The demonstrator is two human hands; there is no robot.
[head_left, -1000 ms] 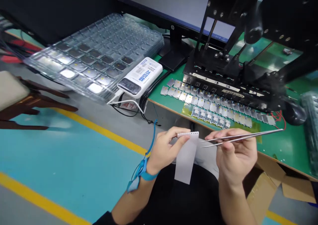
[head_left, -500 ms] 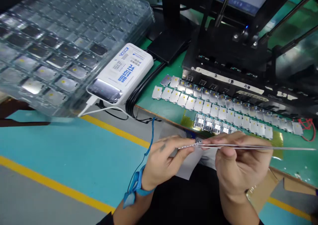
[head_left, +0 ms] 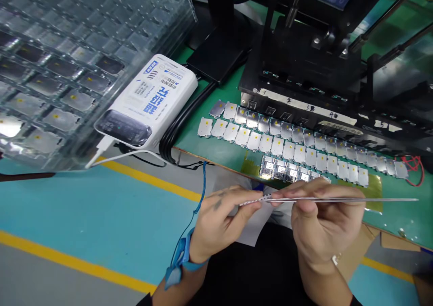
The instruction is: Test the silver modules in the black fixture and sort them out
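Observation:
Between thumb and forefinger, my left hand (head_left: 221, 218) pinches a narrow white strip with black dots (head_left: 250, 202). My right hand (head_left: 323, 222) grips a thin white sheet (head_left: 389, 199), seen edge-on and sticking out to the right. Strip and sheet meet between my fingertips; whether they are one piece I cannot tell. A blue wrist strap (head_left: 184, 256) with a cord is around my left wrist. Just beyond my hands, small circuit boards with white labels (head_left: 280, 167) lie in a row, partly hidden by my right hand.
Two rows of silvery modules (head_left: 265, 143) lie on the green bench (head_left: 223, 155). Behind them stands a black test fixture (head_left: 304, 101) with switches. At left are a white power bank (head_left: 149, 103) with a cable and stacked clear trays (head_left: 101, 31) of modules.
The view has shifted slightly, so the trays and power bank appear further left and nearer. My hands keep the same hold; the sheet's edges look closer together.

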